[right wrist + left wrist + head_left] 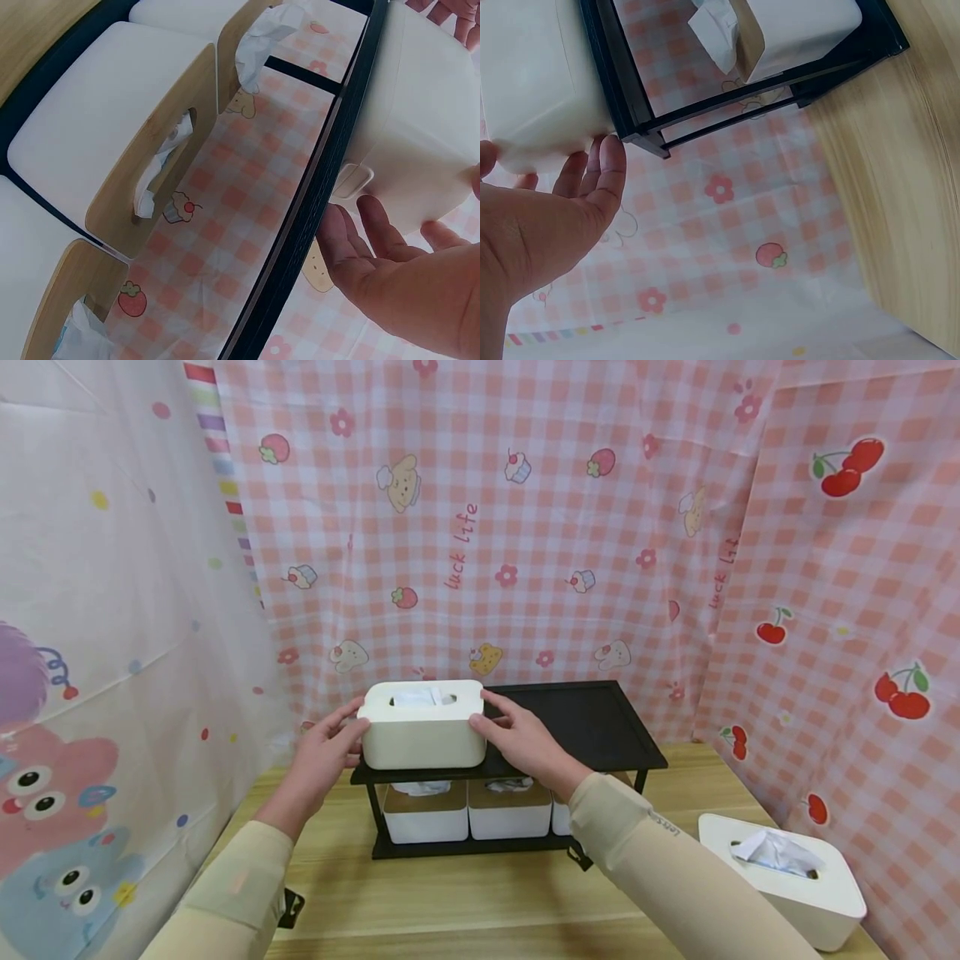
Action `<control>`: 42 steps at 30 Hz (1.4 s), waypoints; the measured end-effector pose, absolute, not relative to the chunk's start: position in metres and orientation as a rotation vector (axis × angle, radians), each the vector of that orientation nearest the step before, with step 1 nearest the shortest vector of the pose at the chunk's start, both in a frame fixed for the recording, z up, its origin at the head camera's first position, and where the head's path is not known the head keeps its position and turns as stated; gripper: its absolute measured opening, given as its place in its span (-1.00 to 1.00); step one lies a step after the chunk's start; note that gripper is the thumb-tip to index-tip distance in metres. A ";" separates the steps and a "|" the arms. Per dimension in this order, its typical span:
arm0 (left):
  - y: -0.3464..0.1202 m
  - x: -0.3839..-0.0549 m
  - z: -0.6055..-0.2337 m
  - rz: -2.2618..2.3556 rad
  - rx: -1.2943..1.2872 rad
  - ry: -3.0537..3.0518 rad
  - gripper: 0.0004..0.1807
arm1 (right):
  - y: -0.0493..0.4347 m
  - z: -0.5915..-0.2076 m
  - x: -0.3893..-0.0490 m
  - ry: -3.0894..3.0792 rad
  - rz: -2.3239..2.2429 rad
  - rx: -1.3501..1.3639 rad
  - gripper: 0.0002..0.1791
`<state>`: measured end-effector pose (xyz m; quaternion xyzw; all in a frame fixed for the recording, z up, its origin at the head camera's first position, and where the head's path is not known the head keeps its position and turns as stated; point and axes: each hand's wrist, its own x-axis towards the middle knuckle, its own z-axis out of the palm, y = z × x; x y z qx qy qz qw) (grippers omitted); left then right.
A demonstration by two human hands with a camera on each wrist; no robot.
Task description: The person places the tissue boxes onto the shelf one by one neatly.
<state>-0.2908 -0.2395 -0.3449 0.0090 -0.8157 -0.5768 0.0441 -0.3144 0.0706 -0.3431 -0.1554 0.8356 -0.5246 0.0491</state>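
Note:
A white tissue box (423,743) sits at the left end of the black rack's top shelf (577,718), tissue showing in its slot. My left hand (326,750) holds the box's left end, thumb at the front corner and fingers along the side. At the other end my right hand (521,737) holds it the same way, thumb near the top front edge. From the right wrist view, the fingers (382,232) touch the box's end beside a small latch (352,180). The left wrist view shows the left fingers (609,169) at the box's lower edge, by the shelf corner.
Below, the lower shelf bears three white tissue boxes with wooden lids (508,818), the right one partly behind my sleeve. Another white tissue box (795,885) stands on the wooden table (420,902) at right. Patterned curtains (480,527) enclose the back and sides.

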 end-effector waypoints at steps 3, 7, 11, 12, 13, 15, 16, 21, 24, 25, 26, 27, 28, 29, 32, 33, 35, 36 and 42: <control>-0.239 -0.291 -0.345 -1.756 0.034 -2.507 -0.30 | 0.071 -0.344 -0.315 2.557 -1.591 -0.474 -0.25; -0.237 -0.291 -0.345 -1.754 0.030 -2.519 -0.29 | 0.070 -0.344 -0.316 2.576 -1.584 -0.458 -0.26; -0.237 -0.291 -0.345 -1.768 0.028 -2.510 -0.30 | 0.070 -0.345 -0.316 2.587 -1.580 -0.444 -0.26; -0.237 -0.291 -0.345 -1.772 0.027 -2.506 -0.30 | 0.070 -0.345 -0.317 2.586 -1.581 -0.445 -0.26; -0.237 -0.291 -0.345 -1.770 0.028 -2.506 -0.31 | 0.070 -0.345 -0.317 2.586 -1.580 -0.446 -0.26; -0.237 -0.292 -0.345 -1.770 0.025 -2.503 -0.31 | 0.070 -0.345 -0.317 2.582 -1.584 -0.447 -0.26; -0.237 -0.292 -0.345 -1.769 0.023 -2.504 -0.30 | 0.070 -0.345 -0.317 2.581 -1.585 -0.447 -0.26; -0.237 -0.292 -0.345 -1.765 0.011 -2.511 -0.29 | 0.070 -0.345 -0.317 2.588 -1.584 -0.442 -0.25; -0.237 -0.292 -0.344 -1.761 0.018 -2.521 -0.29 | 0.070 -0.345 -0.317 2.595 -1.576 -0.435 -0.25; -0.237 -0.292 -0.344 -1.758 0.021 -2.524 -0.29 | 0.070 -0.345 -0.317 2.596 -1.575 -0.434 -0.25; -0.237 -0.292 -0.344 -1.759 0.023 -2.525 -0.30 | 0.070 -0.345 -0.316 2.597 -1.575 -0.431 -0.25; -0.237 -0.292 -0.344 -1.759 0.031 -2.526 -0.30 | 0.070 -0.345 -0.316 2.595 -1.576 -0.430 -0.25; -0.237 -0.292 -0.344 -1.761 0.033 -2.526 -0.30 | 0.070 -0.345 -0.316 2.594 -1.576 -0.429 -0.25; -0.237 -0.292 -0.344 -1.762 0.035 -2.526 -0.30 | 0.070 -0.345 -0.315 2.595 -1.576 -0.428 -0.25; -0.236 -0.292 -0.344 -1.766 0.043 -2.528 -0.30 | 0.069 -0.345 -0.315 2.593 -1.577 -0.424 -0.26; -0.236 -0.292 -0.344 -1.765 0.045 -2.531 -0.30 | 0.069 -0.345 -0.315 2.594 -1.575 -0.423 -0.26; -0.236 -0.292 -0.344 -1.764 0.044 -2.534 -0.30 | 0.069 -0.345 -0.315 2.599 -1.571 -0.425 -0.26; -0.236 -0.292 -0.344 -1.763 0.044 -2.535 -0.30 | 0.069 -0.345 -0.315 2.598 -1.573 -0.423 -0.26; -0.237 -0.293 -0.344 -1.757 0.029 -2.535 -0.30 | 0.068 -0.346 -0.315 2.603 -1.580 -0.424 -0.25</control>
